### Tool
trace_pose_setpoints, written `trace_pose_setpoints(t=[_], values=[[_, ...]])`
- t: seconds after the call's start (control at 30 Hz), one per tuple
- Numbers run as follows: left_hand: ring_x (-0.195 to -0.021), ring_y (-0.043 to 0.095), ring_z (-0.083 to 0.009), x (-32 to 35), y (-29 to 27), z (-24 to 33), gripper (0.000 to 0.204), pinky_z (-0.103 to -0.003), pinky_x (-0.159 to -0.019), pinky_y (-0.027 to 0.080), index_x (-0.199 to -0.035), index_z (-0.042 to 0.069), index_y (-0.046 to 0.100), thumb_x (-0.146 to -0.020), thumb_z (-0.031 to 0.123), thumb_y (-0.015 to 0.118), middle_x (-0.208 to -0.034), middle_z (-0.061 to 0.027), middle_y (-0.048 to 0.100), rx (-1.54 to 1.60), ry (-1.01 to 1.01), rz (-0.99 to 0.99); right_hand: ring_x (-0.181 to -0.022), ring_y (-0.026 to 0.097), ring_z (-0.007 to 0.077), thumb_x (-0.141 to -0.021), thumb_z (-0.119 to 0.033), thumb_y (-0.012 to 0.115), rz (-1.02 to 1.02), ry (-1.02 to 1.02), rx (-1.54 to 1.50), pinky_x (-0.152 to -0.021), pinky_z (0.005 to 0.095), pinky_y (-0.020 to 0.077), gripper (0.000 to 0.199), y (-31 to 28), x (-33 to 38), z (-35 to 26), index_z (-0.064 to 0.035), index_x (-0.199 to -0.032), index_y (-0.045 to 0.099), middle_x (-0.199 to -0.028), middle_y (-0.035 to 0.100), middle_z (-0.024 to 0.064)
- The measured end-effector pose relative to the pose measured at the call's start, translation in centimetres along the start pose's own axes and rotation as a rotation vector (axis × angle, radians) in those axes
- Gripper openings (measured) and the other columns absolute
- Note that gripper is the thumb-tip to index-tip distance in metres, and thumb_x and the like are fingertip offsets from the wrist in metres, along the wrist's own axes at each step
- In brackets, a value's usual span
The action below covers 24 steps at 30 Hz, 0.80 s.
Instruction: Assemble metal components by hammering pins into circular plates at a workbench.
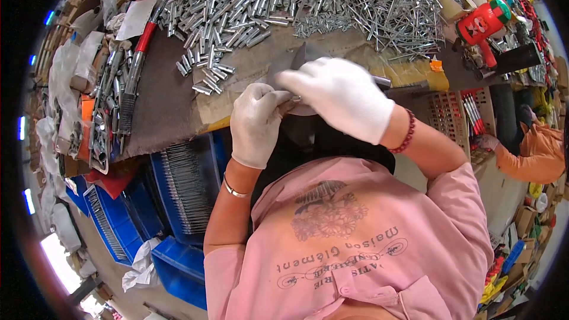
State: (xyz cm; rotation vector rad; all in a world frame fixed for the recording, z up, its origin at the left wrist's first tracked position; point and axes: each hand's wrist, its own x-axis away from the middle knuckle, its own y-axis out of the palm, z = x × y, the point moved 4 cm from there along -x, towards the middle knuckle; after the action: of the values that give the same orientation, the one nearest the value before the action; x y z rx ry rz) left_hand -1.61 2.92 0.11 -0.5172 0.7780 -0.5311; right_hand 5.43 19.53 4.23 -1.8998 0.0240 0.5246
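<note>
My left hand [253,123], in a white glove, is closed in a pinch at the table's near edge. A small shiny metal piece [294,99] shows at its fingertips, mostly covered by the gloves. My right hand [344,96], also white-gloved, reaches across from the right with its fingers bent close above the left fingertips. What it grips is hidden. Behind the right fingers stands a dark grey metal shape [303,55], partly covered. A metal tube end [382,81] shows beside the right hand; whether that hand holds it I cannot tell.
Heaps of short metal sleeves [237,6] and thin metal pins [385,0] cover the table's far side. A red-handled tool [141,44] lies left; a red-green bottle [483,24] stands right. Blue bins [184,266] sit below left. A co-worker's orange sleeve [530,154] is at right.
</note>
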Motion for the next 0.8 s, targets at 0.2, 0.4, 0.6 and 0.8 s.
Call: trace_pose_setpoints(t=[0.2, 0.4, 0.6, 0.8], values=[[-0.078, 0.067, -0.0304, 0.4, 0.3, -0.8, 0.023, -0.041, -0.067, 0.053, -0.093, 0.009, 0.077, -0.074, 0.001, 0.088, -0.082, -0.0091, 0.064, 0.072, -0.061, -0.036, -0.097, 0.069, 0.0345, -0.089, -0.009, 0.076, -0.045, 0.29, 0.172, -0.084, 0.0454, 0.0569, 0.038, -1.2, 4.3, 4.3, -0.0116, -0.126, 0.07, -0.104, 0.069, 0.0108], [-0.079, 0.067, -0.0307, 0.1, 0.1, -0.6, 0.026, -0.041, -0.067, 0.054, -0.096, 0.008, 0.078, -0.074, -0.002, 0.087, -0.084, -0.0099, 0.066, 0.063, 0.001, -0.007, -0.084, 0.069, 0.0334, -0.091, 0.0, 0.072, 0.054, 0.348, -0.102, -0.075, 0.0405, 0.0567, 0.051, -3.7, 5.6, 1.2, -0.0133, -0.14, 0.072, -0.103, 0.065, 0.0123], [-0.079, 0.068, -0.0312, 0.1, 0.1, -0.8, 0.029, -0.041, -0.067, 0.054, -0.097, 0.007, 0.078, -0.073, -0.004, 0.088, -0.084, -0.0107, 0.066, 0.069, -0.012, 0.006, -0.069, 0.063, 0.0295, -0.095, -0.004, 0.066, 0.105, 0.212, -0.002, -0.06, 0.0403, 0.0533, 0.052, -2.0, 7.3, -0.6, -0.025, -0.142, 0.07, -0.09, 0.059, 0.0084], [-0.079, 0.066, -0.0295, 0.1, -0.5, -0.4, 0.027, -0.039, -0.069, 0.054, -0.098, 0.006, 0.078, -0.075, -0.003, 0.088, -0.084, -0.0096, 0.065, 0.084, -0.044, -0.055, -0.08, 0.068, 0.0337, -0.092, -0.001, 0.073, 0.045, 0.332, -0.132, -0.07, 0.0417, 0.0555, 0.054, -2.1, 5.9, 1.1, -0.0181, -0.144, 0.07, -0.099, 0.064, 0.0133]])
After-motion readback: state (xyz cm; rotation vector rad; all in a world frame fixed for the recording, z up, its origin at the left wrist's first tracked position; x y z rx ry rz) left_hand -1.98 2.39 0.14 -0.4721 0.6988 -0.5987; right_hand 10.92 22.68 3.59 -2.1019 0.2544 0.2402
